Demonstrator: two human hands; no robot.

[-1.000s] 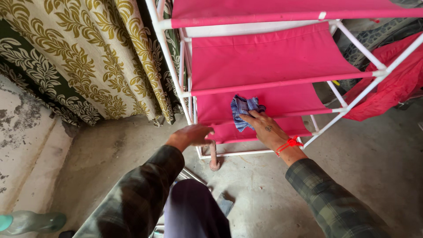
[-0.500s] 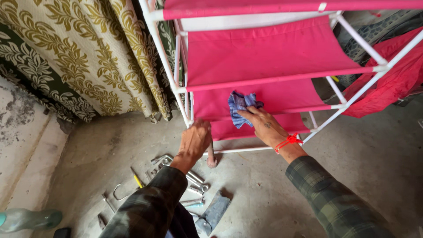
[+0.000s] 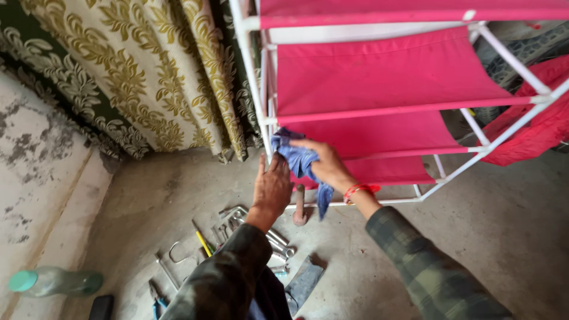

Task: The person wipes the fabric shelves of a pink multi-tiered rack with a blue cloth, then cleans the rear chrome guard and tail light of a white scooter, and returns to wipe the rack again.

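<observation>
Wiping step: right hand [image 3: 326,166] clutched blue cloth [image 3: 299,160] against white rack post [image 3: 265,127]; left hand [image 3: 271,188] flat, open, empty, bracing frame. Next likely needs rubbing along post.

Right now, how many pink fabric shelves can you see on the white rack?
4. The top shelf runs along the upper edge, the second shelf is below it, the third shelf is behind the right hand, and the lowest shelf is near the floor. More may be hidden above.
</observation>
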